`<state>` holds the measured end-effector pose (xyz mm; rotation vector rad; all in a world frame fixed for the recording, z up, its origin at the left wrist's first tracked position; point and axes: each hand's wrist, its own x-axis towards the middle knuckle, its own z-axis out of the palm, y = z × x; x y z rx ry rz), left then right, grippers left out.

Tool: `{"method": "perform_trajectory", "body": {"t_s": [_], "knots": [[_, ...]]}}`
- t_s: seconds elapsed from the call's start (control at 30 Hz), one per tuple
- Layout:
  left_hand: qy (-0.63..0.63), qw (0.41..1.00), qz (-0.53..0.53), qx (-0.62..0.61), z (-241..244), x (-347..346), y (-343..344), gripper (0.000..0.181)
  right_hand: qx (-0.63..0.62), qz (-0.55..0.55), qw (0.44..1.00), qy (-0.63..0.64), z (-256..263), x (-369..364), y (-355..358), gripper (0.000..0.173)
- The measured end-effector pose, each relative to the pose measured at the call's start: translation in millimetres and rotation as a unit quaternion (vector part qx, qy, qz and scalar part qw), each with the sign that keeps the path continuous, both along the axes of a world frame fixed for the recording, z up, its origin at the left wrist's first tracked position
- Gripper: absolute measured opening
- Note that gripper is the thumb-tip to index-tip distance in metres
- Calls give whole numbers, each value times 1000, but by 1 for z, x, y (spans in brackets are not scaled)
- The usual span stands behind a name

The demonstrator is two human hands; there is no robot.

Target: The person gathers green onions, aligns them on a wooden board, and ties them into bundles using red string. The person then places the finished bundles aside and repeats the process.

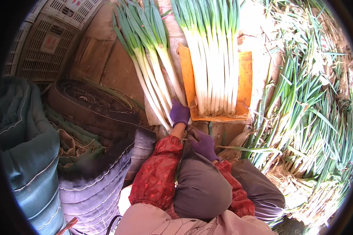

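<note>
My left hand [180, 114], in a purple glove, is closed around the lower white stalk of a large green onion [171, 69], at the right side of a small loose group. The other green onions [153, 85] of that group lie just left of it, green tops pointing away from me. Below, near the root ends, is my right hand [204, 144], also purple-gloved, with curled fingers; whether anything is in them is hidden. A neat bundle of green onions [216, 70] lies side by side in an orange plastic trough [245, 76], roots at the near edge.
Many untrimmed green onions [300, 97] are heaped along the right. Rolled quilted covers [91, 164] stand on my left, with a teal one [35, 164] beside them. White plastic crates [47, 44] bearing writing are stacked far left. Wooden boards [91, 55] lie beyond the rolls.
</note>
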<state>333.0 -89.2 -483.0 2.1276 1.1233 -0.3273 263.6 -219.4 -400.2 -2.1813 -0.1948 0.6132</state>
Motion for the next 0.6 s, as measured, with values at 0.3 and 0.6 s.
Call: {"method": "perform_trajectory", "body": {"t_s": [0.3, 0.6], "knots": [[-168, 892, 129, -399, 13, -33, 69, 53, 93, -35, 993, -61, 48, 11, 10, 24], [-231, 718, 146, -640, 122, -54, 58, 53, 116, -32, 974, 193, 69, 60, 33, 26]]}}
